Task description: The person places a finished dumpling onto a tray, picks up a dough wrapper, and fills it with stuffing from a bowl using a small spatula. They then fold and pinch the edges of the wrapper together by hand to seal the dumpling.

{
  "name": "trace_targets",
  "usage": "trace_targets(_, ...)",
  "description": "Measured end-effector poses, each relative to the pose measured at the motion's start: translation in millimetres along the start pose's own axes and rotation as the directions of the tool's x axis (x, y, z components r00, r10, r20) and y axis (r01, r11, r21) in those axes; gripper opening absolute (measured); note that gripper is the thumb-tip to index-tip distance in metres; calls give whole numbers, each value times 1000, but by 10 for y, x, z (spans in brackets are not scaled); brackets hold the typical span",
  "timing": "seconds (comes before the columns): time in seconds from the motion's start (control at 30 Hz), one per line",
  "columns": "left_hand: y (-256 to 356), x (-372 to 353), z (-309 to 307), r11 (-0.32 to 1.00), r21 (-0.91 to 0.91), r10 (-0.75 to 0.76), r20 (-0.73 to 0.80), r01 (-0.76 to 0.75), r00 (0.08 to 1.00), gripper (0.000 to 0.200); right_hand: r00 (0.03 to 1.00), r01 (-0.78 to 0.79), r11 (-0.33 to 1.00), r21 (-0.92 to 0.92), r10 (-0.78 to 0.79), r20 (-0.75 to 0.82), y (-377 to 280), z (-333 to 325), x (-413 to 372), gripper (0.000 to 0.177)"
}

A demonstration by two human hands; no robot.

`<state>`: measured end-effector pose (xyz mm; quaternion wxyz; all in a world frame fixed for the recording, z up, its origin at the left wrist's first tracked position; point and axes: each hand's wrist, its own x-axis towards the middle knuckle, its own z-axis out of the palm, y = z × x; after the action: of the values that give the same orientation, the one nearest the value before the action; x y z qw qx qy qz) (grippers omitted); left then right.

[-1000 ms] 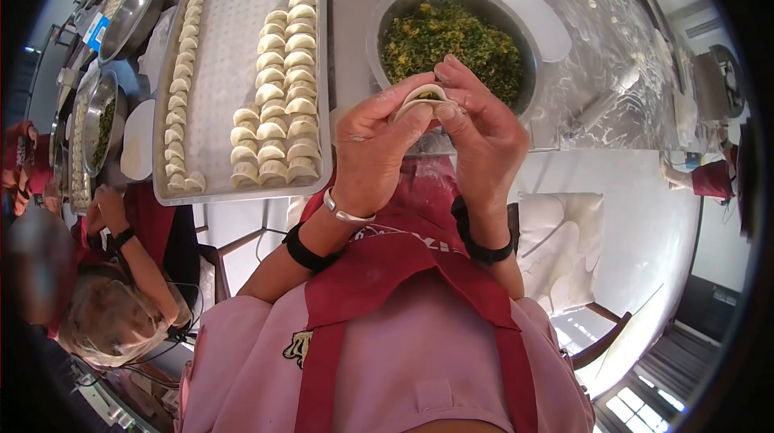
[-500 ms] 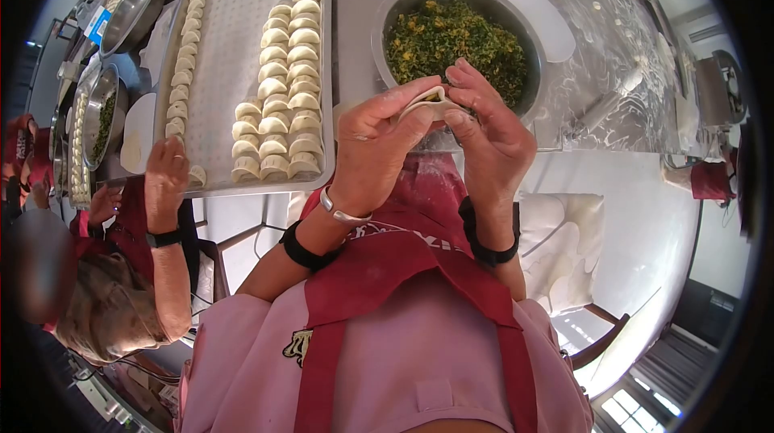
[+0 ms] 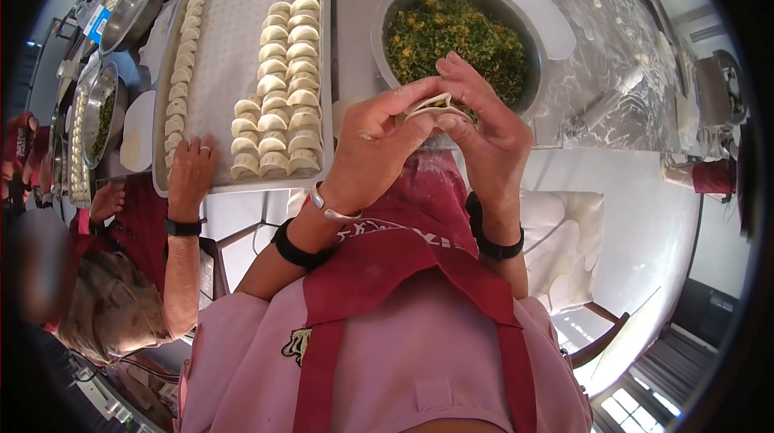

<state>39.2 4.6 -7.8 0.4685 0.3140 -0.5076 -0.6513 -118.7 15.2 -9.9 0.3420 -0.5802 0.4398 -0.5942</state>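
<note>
Right of the metal tray [image 3: 230,38], left hand [image 3: 379,131] and right hand [image 3: 490,126] clamp fingers on a half-folded dumpling [image 3: 437,108]; a co-worker's hand [image 3: 191,175], off the tray a second ago, is at its near-left corner.

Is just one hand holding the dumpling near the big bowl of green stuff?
No, the left hand and the right hand both have fingers on the dumpling.
</note>
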Motion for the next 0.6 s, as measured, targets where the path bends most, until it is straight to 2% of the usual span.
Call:
trace_targets(0.1, 35, 5, -14, 994, 103, -25, -2, 25, 1000, 38, 998, 57, 997, -47, -57, 5, 64, -8, -14, 23)
trace_targets(0.2, 113, 8, -67, 976, 191, -118, 64, 104, 991, 39, 987, 160, 979, -129, -154, 56, 77, -19, -13, 21)
trace_targets(0.3, 159, 38, -100, 950, 310, -99, 161, 45, 982, 39, 962, 268, 935, -231, -249, 109, 89, -32, 2, 20)
trace_targets(0.4, 95, 64, -193, 940, 341, -101, 212, 23, 972, 38, 949, 311, 906, -285, -280, 146, 101, -44, 5, 24)
trace_targets(0.5, 217, 80, -152, 972, 222, -126, 234, 73, 964, 40, 986, 161, 918, -361, -133, 102, -50, -15, 6, 28)
trace_targets(0.6, 91, 78, -102, 996, 78, -43, 164, 30, 986, 45, 975, 211, 910, -357, -169, 144, -79, -5, 38, 30)
